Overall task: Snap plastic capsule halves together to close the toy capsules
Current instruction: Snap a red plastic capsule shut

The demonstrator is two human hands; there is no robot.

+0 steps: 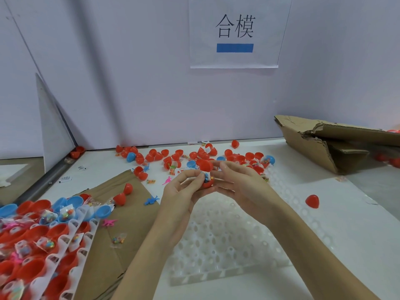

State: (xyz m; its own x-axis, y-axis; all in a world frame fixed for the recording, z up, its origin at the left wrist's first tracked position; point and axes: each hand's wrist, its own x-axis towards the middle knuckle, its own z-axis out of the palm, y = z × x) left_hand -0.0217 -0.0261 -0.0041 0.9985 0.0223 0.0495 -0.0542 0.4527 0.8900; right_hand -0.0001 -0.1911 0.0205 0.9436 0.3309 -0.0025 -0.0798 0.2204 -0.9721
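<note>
My left hand (180,191) and my right hand (240,182) meet above the white holed tray (227,241). Between them sits an open red capsule: the lower half (208,184) holds a small bag of coloured bits, and the red upper half (204,165) tilts over it, hinged open. My left fingers pinch the lower half and the bag from the left. My right fingers curl round the capsule from the right, fingertips by the upper half.
Loose red and blue capsule halves (173,158) and small toys litter the table's far side. A tray of filled halves (39,239) lies at the left on brown cardboard (121,224). A torn cardboard box (333,141) lies at the right, a lone red half (312,201) near it.
</note>
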